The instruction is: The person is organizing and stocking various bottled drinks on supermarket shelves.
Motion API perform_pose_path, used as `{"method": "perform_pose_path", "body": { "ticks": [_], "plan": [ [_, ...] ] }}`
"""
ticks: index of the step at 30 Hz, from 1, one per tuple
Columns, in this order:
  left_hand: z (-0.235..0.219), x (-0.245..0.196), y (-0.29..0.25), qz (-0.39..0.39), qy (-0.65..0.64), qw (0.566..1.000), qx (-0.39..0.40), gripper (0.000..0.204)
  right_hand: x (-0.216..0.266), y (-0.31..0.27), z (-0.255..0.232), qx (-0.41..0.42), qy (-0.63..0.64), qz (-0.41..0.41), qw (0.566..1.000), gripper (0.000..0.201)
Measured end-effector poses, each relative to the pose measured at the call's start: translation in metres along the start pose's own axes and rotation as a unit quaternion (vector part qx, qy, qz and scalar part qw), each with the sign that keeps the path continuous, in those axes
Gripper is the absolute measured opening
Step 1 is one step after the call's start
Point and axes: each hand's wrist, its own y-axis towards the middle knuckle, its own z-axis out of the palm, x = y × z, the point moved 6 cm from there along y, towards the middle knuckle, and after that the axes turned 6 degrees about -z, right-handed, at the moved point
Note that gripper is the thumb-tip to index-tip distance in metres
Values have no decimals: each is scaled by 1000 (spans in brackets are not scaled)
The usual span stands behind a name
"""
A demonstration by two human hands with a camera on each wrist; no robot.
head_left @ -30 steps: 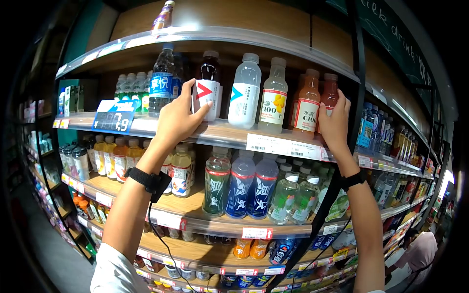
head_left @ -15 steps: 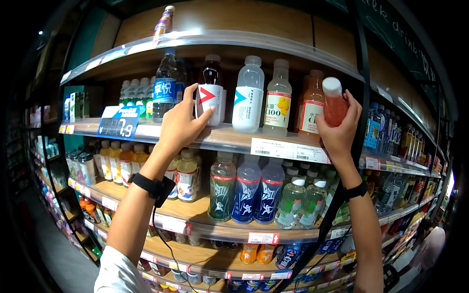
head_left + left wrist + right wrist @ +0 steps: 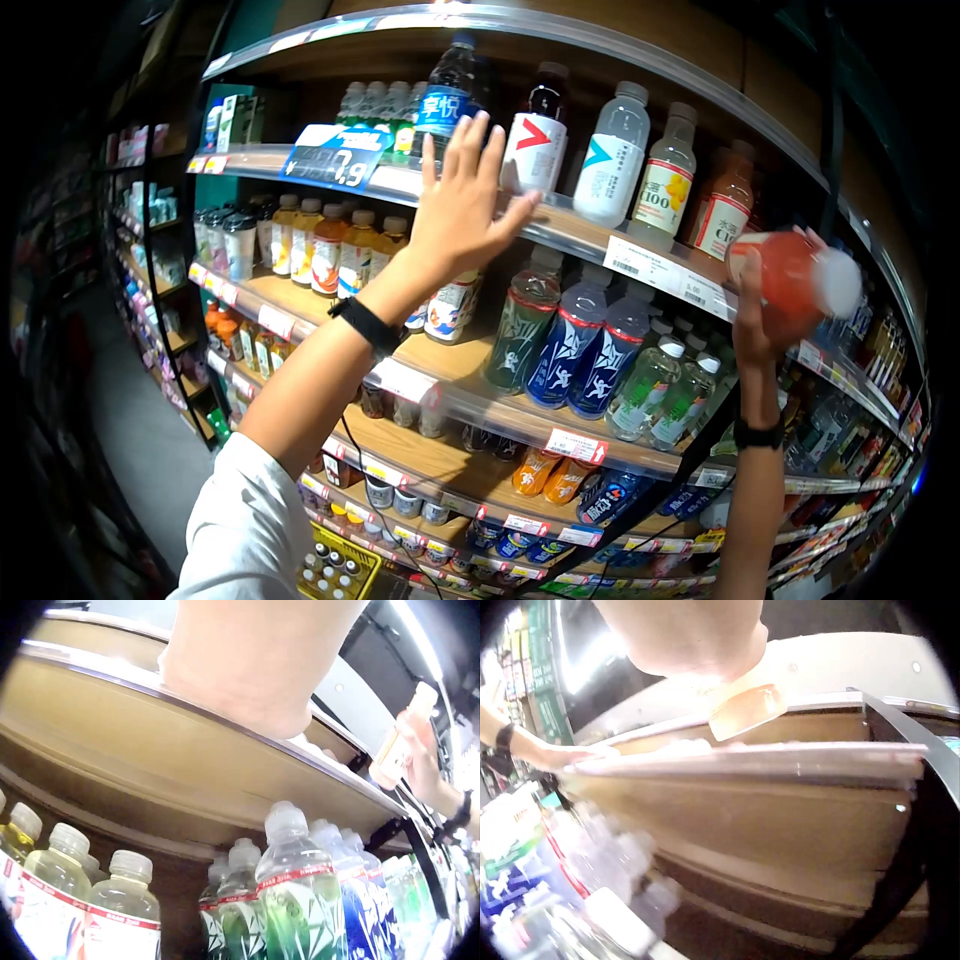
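Note:
In the head view my right hand (image 3: pixel 757 320) grips a bottle of red drink (image 3: pixel 790 278), tilted with its white cap toward the lower right, in front of the shelf's right end. The same bottle (image 3: pixel 391 756) appears in the left wrist view, raised in the fingers. My left hand (image 3: pixel 460 205) is spread with straight fingers at the upper shelf's front edge. Just right of it stands a dark bottle with a red arrow label (image 3: pixel 535 140). Farther right are a white-labelled bottle (image 3: pixel 610 160), a yellow-fruit C100 bottle (image 3: pixel 662 185) and an orange-red C100 bottle (image 3: pixel 722 215).
A blue-labelled water bottle (image 3: pixel 443 105) stands behind the left fingers, beside a blue price sign (image 3: pixel 335 160). Blue and green bottles (image 3: pixel 570 345) fill the shelf below. A yellow basket (image 3: pixel 372 580) holding several bottles is at the bottom. A dark shelf post (image 3: pixel 700 450) runs at right.
My right hand has lifted the red drink bottle off the shelf, tipped it and drawn it out to the right. My left hand has come away from the red-arrow bottle, fingers spreading. The head view has turned left.

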Motion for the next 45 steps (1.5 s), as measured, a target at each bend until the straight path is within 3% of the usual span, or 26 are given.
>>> {"method": "perform_pose_path", "body": {
  "ticks": [2, 4, 6, 8, 10, 11, 13, 14, 15, 17, 18, 20, 25, 28, 30, 32, 35, 39, 41, 45],
  "plan": [
    [-13, -10, -22, -19, -87, 995, 37, 92, 33, 1, -3, -31, 63, -3, 998, 61],
    [-35, -32, -56, -78, -242, 960, 119, 101, 68, -5, -6, -37, 146, 59, 987, 63],
    [-59, -64, -96, -75, -430, 881, 184, 104, 101, -21, -3, 22, 173, 179, 968, 76],
    [-76, -98, -147, -88, -566, 764, 296, 103, 125, -57, 6, 71, 255, 345, 900, 85],
    [-96, -134, -195, -217, -723, 574, 319, 96, 148, -101, 16, 83, 306, 503, 804, 94],
    [-104, -146, -220, -271, -741, 507, 348, 91, 158, -122, 18, 81, 313, 556, 766, 96],
    [-119, -159, -263, -415, -735, 373, 385, 76, 176, -158, 21, 170, 335, 620, 689, 98],
    [-125, -168, -283, -455, -739, 363, 340, 71, 185, -176, 20, 206, 350, 648, 645, 98],
    [-133, -177, -295, -485, -756, 295, 325, 71, 188, -188, 16, 205, 354, 659, 631, 98],
    [-144, -185, -315, -519, -770, 191, 318, 77, 199, -211, 20, 214, 459, 682, 527, 74],
    [-145, -186, -320, -550, -747, 176, 330, 93, 198, -222, 21, 210, 463, 686, 521, 74],
    [-142, -185, -330, -553, -754, 163, 315, 94, 199, -242, 20, 225, 446, 711, 495, 68],
    [-134, -185, -333, -549, -751, 157, 332, 95, 191, -242, 19, 229, 440, 700, 514, 60],
    [-131, -187, -336, -547, -748, 158, 343, 97, 192, -243, 17, 231, 472, 694, 493, 60],
    [-131, -188, -336, -518, -771, 184, 323, 84, 195, -246, 13, 224, 466, 719, 464, 59],
    [-132, -190, -337, -526, -773, 165, 314, 83, 190, -251, 13, 232, 472, 713, 465, 59],
    [-130, -188, -337, -529, -763, 195, 317, 82, 190, -253, 14, 227, 471, 708, 474, 60],
    [-129, -186, -340, -513, -771, 199, 321, 79, 193, -256, 15, 199, 468, 708, 490, 64],
    [-131, -184, -340, -510, -763, 228, 327, 77, 195, -262, 15, 190, 464, 720, 480, 64],
    [-134, -180, -344, -520, -773, 193, 307, 75, 202, -267, 20, 194, 467, 728, 463, 61]
  ]
}}
